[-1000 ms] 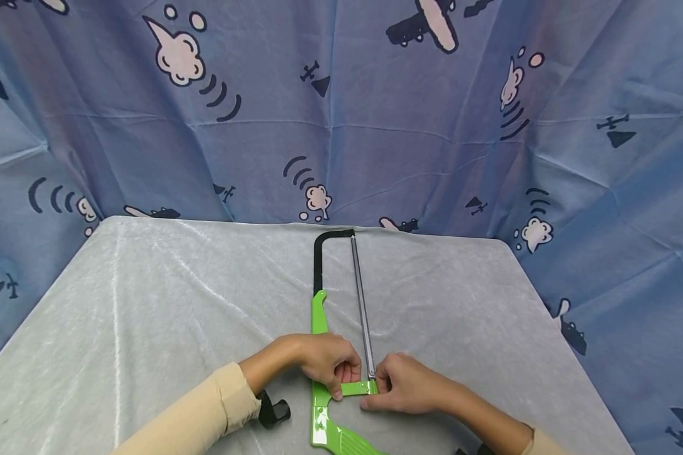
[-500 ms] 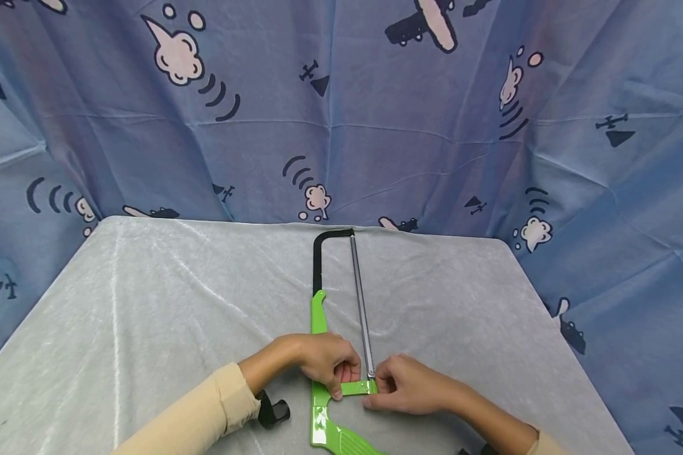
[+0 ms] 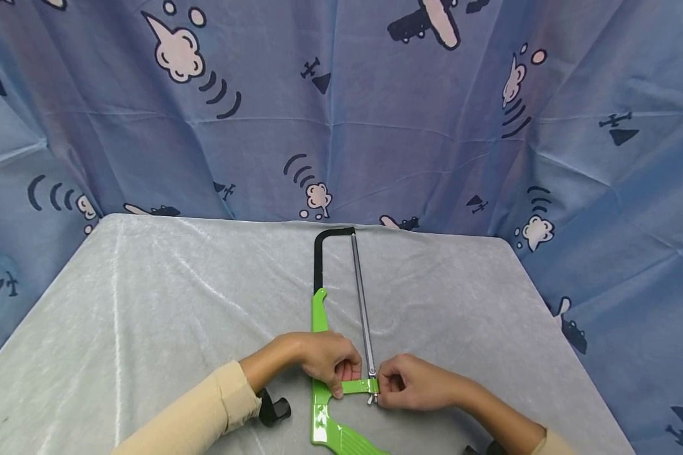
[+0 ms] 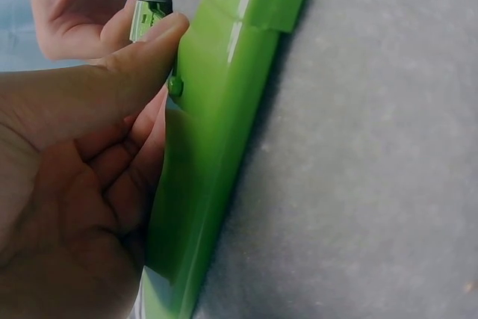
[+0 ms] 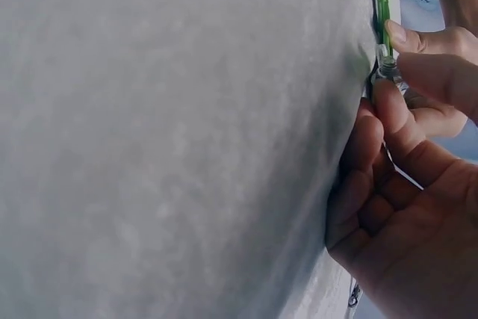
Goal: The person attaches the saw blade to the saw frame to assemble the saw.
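Note:
A hacksaw [image 3: 319, 309] with a green handle and black front frame lies on the table, its narrow metal blade [image 3: 361, 291] on the right side. My left hand [image 3: 330, 360] grips the green frame near its short crosspiece, thumb on top, as the left wrist view also shows. At the crosspiece's right end sits a small silver wing nut [image 3: 372, 399]. My right hand [image 3: 418, 382] has its fingers curled, with thumb and index fingertips right at the wing nut. Close up in the right wrist view, the nut's metal [image 5: 387, 71] shows between those fingertips.
Pale grey cloth covers the table [image 3: 205, 272], whose back edge meets a blue patterned curtain [image 3: 250, 114]. The hacksaw's front end reaches almost to that edge. A black strap piece [image 3: 274, 409] hangs by the left sleeve.
My right hand has drawn slightly to the right, and the wing nut that its fingers covered now shows. The left hand and the hacksaw have stayed in place.

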Demonstrator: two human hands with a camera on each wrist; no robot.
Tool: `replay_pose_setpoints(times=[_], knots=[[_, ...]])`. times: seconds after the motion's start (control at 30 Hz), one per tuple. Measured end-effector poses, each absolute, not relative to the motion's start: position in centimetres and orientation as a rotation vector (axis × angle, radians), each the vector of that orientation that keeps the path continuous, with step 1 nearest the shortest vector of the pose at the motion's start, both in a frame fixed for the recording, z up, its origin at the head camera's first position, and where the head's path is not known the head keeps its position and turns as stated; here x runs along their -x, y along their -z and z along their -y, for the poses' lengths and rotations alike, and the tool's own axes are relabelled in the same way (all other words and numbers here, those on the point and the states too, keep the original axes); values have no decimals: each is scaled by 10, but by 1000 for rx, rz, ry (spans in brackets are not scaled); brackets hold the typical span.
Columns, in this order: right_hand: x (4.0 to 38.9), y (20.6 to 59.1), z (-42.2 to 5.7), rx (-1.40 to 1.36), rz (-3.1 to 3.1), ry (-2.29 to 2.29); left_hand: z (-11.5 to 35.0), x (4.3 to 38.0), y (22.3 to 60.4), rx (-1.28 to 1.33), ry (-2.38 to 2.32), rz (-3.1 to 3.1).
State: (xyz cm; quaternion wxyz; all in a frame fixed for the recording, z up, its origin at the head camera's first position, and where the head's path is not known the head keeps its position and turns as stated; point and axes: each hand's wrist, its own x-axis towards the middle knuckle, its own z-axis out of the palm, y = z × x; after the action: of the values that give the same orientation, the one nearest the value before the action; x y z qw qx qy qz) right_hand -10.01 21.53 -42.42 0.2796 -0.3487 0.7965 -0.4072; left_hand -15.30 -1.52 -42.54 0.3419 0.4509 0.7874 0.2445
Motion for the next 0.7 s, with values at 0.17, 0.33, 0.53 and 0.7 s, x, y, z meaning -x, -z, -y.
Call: replay_pose_setpoints(times=[0.17, 0.33, 0.53, 0.7], knots=[[101, 426, -215, 959, -2160, 1068, 15, 153, 425, -1162, -645, -2049], [101, 425, -213, 946, -2159, 1068, 15, 152, 425, -1163, -640, -2061], [99, 423, -207, 834, -2233, 1031, 16, 152, 425, -1170, -642, -2058], [96, 424, -200, 790, -2344, 982, 16, 153, 425, -1188, -646, -2059]])
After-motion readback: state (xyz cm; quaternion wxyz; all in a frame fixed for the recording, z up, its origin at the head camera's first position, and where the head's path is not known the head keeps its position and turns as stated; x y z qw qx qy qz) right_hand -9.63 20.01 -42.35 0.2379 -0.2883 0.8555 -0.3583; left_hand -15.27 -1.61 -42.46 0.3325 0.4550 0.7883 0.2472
